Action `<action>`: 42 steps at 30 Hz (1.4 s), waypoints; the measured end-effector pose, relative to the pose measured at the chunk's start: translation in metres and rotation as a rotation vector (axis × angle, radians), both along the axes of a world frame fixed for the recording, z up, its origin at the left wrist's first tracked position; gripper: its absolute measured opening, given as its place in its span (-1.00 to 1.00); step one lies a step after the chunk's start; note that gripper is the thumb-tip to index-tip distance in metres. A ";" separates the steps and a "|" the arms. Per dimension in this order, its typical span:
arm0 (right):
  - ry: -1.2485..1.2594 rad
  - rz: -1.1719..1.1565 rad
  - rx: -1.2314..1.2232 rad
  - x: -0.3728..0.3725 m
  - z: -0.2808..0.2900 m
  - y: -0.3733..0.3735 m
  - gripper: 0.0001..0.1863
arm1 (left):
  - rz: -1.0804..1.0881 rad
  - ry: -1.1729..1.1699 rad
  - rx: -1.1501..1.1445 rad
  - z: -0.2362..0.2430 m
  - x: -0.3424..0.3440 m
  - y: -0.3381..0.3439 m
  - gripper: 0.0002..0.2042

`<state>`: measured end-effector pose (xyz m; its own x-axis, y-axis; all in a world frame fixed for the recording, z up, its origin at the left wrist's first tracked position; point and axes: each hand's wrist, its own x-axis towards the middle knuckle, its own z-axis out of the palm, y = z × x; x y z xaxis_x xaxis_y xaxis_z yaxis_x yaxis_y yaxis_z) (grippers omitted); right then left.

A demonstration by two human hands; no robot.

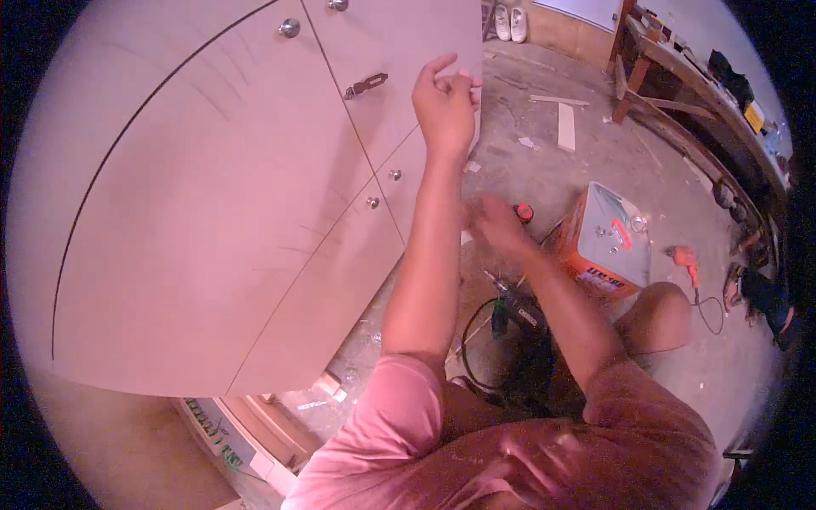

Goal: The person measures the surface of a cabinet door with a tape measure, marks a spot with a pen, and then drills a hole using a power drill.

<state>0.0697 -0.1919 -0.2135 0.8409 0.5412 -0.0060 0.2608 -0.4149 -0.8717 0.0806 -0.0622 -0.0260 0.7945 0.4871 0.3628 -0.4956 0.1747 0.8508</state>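
The work in hand looks to be fitting hardware to the cabinet [221, 212], whose broad pale front fills the left side. Round metal knobs [289, 28] are on its doors, and a dark latch [371, 83] sits beside the gap between the upper doors. The left hand [446, 106] is raised in front of the cabinet's upper right edge with its fingers curled; whether it touches that edge or pinches something small is not clear. The right hand [497, 228] is lower, between the cabinet and the box [602, 204], and too blurred to show whether it grasps anything.

On the floor, near the box's lower left corner, lie a power drill [523, 313] and a green-handled screwdriver [499, 319]. Small metal pieces [614, 250] rest on the box's top.

As I judge it, the next move calls for the left hand to steady its spot by the cabinet's right edge, and for the right to bring a part or tool there squarely, clear of the finished door face.
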 end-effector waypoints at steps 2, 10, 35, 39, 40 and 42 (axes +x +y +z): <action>-0.420 -0.158 0.396 0.031 0.050 0.059 -0.78 | 0.101 -0.207 0.121 0.036 -0.025 -0.005 -0.68; 0.162 -0.069 1.052 0.017 0.177 0.166 -0.70 | 0.730 -0.480 -0.042 0.091 -0.118 0.072 -0.75; -0.345 -0.048 0.742 0.000 0.098 0.108 -0.67 | 1.132 -0.139 1.972 0.019 -0.096 0.110 -0.80; -0.581 0.089 0.626 0.041 0.126 0.046 -0.75 | 1.578 -0.030 1.716 0.000 -0.095 0.156 -0.78; -0.697 0.264 0.346 0.062 0.138 0.023 -0.75 | 1.565 -0.042 1.685 0.004 -0.096 0.158 -0.78; -0.818 0.538 -0.059 0.118 0.120 -0.024 -0.73 | 1.684 0.052 1.829 -0.001 -0.091 0.160 -0.76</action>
